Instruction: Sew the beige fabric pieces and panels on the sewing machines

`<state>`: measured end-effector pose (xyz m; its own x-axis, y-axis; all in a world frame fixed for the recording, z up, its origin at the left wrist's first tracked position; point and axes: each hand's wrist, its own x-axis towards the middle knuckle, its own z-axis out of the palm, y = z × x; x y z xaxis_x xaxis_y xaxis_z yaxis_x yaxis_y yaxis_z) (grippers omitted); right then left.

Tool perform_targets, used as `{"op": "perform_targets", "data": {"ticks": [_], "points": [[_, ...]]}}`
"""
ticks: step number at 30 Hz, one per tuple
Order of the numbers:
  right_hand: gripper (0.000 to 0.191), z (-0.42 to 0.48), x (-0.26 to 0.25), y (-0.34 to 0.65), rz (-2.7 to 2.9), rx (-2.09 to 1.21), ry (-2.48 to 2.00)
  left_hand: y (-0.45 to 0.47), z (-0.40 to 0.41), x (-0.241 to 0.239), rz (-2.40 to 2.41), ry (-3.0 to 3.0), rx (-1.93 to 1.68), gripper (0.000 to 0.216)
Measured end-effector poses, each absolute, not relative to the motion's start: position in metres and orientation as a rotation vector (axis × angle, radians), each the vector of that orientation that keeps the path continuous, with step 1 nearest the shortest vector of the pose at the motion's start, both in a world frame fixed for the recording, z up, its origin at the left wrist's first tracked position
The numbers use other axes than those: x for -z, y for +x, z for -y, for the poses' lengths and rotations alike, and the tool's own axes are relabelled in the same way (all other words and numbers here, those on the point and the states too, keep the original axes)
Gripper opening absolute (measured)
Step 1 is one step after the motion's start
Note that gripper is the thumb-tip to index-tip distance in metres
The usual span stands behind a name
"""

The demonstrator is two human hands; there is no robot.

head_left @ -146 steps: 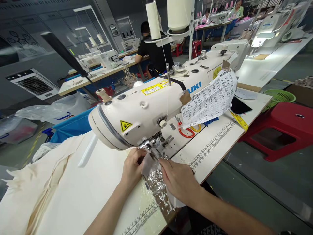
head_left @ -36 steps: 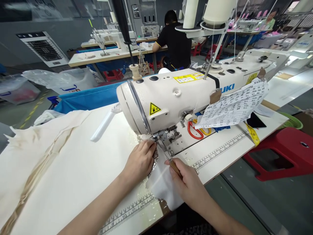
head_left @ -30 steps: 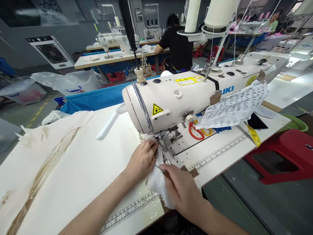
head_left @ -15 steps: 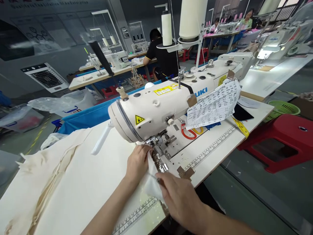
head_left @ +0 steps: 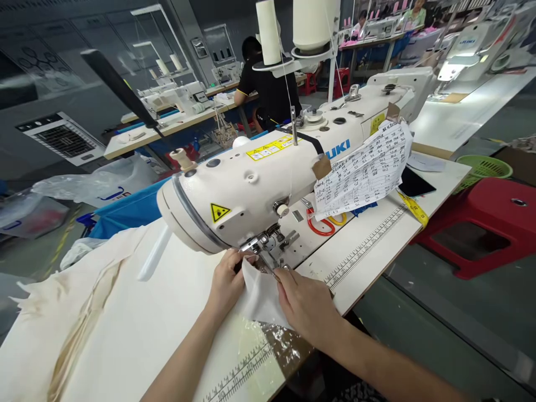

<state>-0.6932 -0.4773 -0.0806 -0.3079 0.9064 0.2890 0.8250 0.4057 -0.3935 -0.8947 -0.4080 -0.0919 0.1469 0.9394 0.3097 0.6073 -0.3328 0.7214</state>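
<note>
A white industrial sewing machine (head_left: 259, 184) stands on a cream table (head_left: 368, 251). A small piece of white fabric (head_left: 259, 293) lies just in front of its presser foot (head_left: 266, 254). My left hand (head_left: 226, 279) presses the fabric's left edge beside the foot, fingers curled onto it. My right hand (head_left: 305, 304) lies on the fabric's right side, fingertips pinching its edge near the needle. A shiny sequinned strip (head_left: 287, 343) shows under the fabric at the table's front edge.
Red-handled scissors (head_left: 319, 224), a taped sheet of written notes (head_left: 362, 170), a phone (head_left: 412, 181) and a yellow tape measure (head_left: 414, 209) lie to the right. Cream cloth (head_left: 75, 312) is piled left. A red stool (head_left: 486, 223) and green basket (head_left: 481, 167) stand at right. A person in black (head_left: 268, 92) sits behind.
My right hand, which held a thin wooden-handled tool at the foot, has come up onto the white fabric. The fabric now lies spread flatter under both hands. The camera view swung about.
</note>
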Motion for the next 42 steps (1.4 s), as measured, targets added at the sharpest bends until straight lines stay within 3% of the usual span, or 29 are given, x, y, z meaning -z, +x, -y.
{"op": "perform_targets", "data": {"ticks": [21,30,36,42], "points": [[0.025,0.4779,0.0843,-0.6930,2.182,-0.230,-1.445,-0.8926,0.4067,0.0873,-1.526,2.011,-0.973,0.030],[0.027,0.4761,0.0795,-0.6943,2.238,-0.258,-1.468,-0.8917,0.4094,0.0896,-1.522,2.160,-0.971,0.028],[0.027,0.4767,0.0868,-0.6973,2.216,-0.150,-1.446,-0.8898,0.4093,0.0924,-1.541,2.377,-0.980,0.015],[0.028,0.4768,0.0871,-0.6950,2.207,-0.197,-1.429,-0.8944,0.4085,0.0918,-1.597,2.229,-0.972,0.019]]}}
